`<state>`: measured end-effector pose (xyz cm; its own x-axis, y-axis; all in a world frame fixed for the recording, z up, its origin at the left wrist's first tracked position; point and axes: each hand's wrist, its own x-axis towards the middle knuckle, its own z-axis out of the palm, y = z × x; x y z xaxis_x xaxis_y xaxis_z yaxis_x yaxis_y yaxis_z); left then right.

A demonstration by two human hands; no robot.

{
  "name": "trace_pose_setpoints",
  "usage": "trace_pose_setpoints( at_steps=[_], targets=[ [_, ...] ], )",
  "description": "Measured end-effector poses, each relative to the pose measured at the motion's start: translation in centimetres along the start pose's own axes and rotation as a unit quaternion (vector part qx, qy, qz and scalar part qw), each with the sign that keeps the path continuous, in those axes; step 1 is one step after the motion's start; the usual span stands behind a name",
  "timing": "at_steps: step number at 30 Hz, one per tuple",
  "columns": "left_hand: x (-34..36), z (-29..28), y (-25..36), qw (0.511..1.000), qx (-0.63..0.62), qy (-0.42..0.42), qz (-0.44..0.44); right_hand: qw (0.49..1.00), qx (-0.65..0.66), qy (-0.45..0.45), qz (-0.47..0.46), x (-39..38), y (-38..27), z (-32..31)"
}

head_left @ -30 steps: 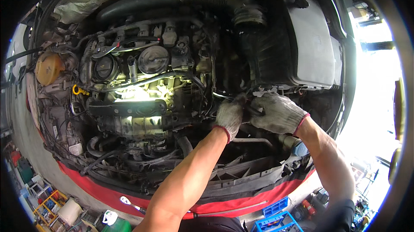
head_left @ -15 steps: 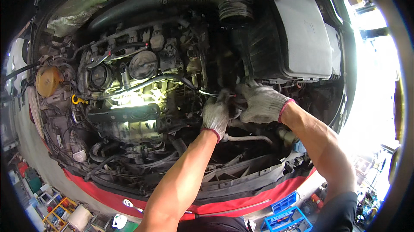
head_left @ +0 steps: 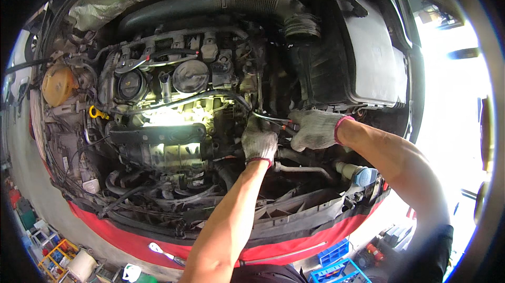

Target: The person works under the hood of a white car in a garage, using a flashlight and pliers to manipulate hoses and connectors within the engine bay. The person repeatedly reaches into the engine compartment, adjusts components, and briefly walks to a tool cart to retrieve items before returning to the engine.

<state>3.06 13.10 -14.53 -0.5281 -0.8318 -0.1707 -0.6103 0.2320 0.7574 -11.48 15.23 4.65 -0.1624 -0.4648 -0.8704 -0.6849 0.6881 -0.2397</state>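
Observation:
My right hand (head_left: 316, 129), in a pale knit glove with a red cuff, is closed around the end of a slim silver tool (head_left: 269, 118) with a dark and orange part by the fingers. Its exact kind is too small to make out. The tool's silver end lies toward the black hose (head_left: 210, 94) that crosses the engine. My left hand (head_left: 260, 143), gloved the same way, reaches down into the engine bay just left of the right hand. Its fingertips are hidden in the dark gap, so I cannot see what they touch.
A grey-topped box (head_left: 372, 57) stands beyond my right hand, with a ribbed air duct (head_left: 258, 2) behind. The lit engine (head_left: 173, 117) lies left, an orange-brown reservoir (head_left: 57, 86) farther left. A red cover (head_left: 131, 238) drapes the front edge, with a ratchet (head_left: 163, 251) on it.
The view has shifted slightly. My left hand has dropped lower and moved a little apart from the right. The silver tool between them now shows more of its length.

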Motion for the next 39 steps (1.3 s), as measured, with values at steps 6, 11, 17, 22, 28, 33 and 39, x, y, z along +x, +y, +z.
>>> trace_pose_setpoints(
  at_steps=[6,11,17,22,28,33,39],
  targets=[
    [-0.1,-0.7,2.2,0.988,-0.104,0.063,-0.091,0.994,-0.040,-0.001,0.098,-0.3,-5.0,0.8],
    [0.0,-1.2,2.5,0.974,-0.167,0.036,-0.150,0.990,-0.052,0.003,0.133,0.2,-8.6,1.3],
    [0.3,-0.7,1.5,0.974,-0.182,0.000,-0.134,0.974,-0.053,0.054,0.215,1.5,-11.0,3.4],
    [0.2,-0.2,2.0,0.972,-0.188,0.038,-0.136,0.962,-0.071,0.017,0.263,1.3,-13.4,3.2],
    [0.5,-1.0,2.4,0.970,-0.183,0.064,-0.144,0.983,-0.124,0.032,0.134,1.7,-4.3,1.7],
    [0.4,-2.3,3.4,0.975,-0.151,0.010,-0.161,0.961,-0.183,0.165,0.124,1.8,-0.9,4.9],
    [0.0,-2.8,3.5,0.979,-0.156,-0.008,-0.134,0.964,-0.130,0.232,0.018,1.7,2.8,5.5]
  ],
)
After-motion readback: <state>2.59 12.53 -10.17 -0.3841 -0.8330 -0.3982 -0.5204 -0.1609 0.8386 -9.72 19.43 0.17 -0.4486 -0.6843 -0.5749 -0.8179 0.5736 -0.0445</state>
